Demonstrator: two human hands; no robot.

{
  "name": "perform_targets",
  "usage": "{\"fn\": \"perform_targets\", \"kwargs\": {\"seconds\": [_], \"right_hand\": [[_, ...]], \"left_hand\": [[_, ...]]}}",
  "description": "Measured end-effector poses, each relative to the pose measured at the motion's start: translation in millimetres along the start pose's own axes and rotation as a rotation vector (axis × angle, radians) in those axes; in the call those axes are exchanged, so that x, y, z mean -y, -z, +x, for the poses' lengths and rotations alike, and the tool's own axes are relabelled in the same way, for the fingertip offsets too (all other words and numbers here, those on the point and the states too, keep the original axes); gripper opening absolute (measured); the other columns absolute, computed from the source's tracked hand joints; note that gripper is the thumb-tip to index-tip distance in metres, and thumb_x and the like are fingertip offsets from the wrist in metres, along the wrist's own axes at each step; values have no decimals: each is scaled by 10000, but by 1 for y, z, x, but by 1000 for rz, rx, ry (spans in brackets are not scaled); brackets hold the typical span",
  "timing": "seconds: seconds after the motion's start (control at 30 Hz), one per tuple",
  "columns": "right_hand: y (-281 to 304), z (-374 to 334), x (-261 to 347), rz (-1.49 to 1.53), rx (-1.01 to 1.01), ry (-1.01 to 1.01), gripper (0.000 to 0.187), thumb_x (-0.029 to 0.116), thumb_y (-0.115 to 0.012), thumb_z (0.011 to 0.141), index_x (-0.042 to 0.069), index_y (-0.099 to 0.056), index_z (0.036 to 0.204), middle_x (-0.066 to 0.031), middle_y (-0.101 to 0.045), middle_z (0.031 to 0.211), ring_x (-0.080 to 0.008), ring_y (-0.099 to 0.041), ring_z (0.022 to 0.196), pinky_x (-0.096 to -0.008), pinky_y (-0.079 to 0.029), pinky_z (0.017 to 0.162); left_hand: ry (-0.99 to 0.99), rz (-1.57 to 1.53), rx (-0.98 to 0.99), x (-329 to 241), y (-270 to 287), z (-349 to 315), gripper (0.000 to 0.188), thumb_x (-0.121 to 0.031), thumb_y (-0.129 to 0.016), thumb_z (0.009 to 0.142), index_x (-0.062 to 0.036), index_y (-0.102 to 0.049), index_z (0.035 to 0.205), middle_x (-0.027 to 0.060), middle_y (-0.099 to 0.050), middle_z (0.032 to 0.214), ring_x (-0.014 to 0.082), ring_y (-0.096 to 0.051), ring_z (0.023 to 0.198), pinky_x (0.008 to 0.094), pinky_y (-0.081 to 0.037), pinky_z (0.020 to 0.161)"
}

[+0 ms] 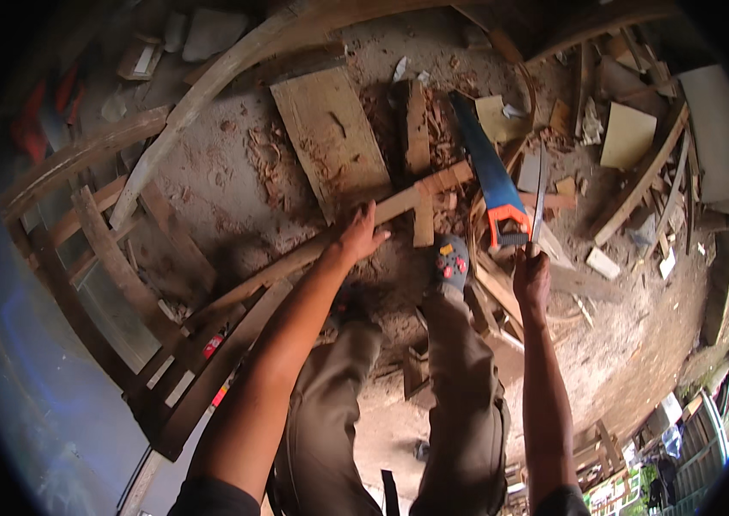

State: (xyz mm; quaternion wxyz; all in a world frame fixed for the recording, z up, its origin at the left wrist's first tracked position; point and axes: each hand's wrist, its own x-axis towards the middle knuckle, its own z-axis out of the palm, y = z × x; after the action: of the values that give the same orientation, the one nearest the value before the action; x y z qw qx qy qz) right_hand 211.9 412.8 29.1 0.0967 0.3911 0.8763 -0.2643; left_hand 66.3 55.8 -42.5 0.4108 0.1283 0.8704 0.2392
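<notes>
My left hand (359,234) is on a long wooden rail (295,256), its fingers over the wood and its thumb sticking out to the side. The rail slants up to the right and ends in a stepped, notched part (444,179). In my closed right hand (532,277) is a long knife (540,196) with a narrow blade pointing away from me; the fist hides most of its handle. Just left of the blade lies a handsaw (486,163) with a blue blade and an orange and black handle. My shod foot (450,261) stands below the rail's notched end.
A curved wooden frame with slats (106,258) stands at the left. Beyond the rail lie a flat board (334,138) and a wood block (417,129) among shavings. Offcuts (631,138) and curved pieces (644,193) crowd the right side.
</notes>
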Motion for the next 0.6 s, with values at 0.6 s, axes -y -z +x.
{"fn": "perform_targets", "kwargs": {"seconds": [0.6], "right_hand": [[-94,81,45,45,-91,826,467,23,-694,818,59,-507,1244,-201,-524,1159,-397,-525,1108,-467,-435,948]], "left_hand": [[-45,6,-315,4,-16,22,616,-344,-752,783,8,-545,1244,262,-654,1035,422,-644,971,493,-516,843]]}}
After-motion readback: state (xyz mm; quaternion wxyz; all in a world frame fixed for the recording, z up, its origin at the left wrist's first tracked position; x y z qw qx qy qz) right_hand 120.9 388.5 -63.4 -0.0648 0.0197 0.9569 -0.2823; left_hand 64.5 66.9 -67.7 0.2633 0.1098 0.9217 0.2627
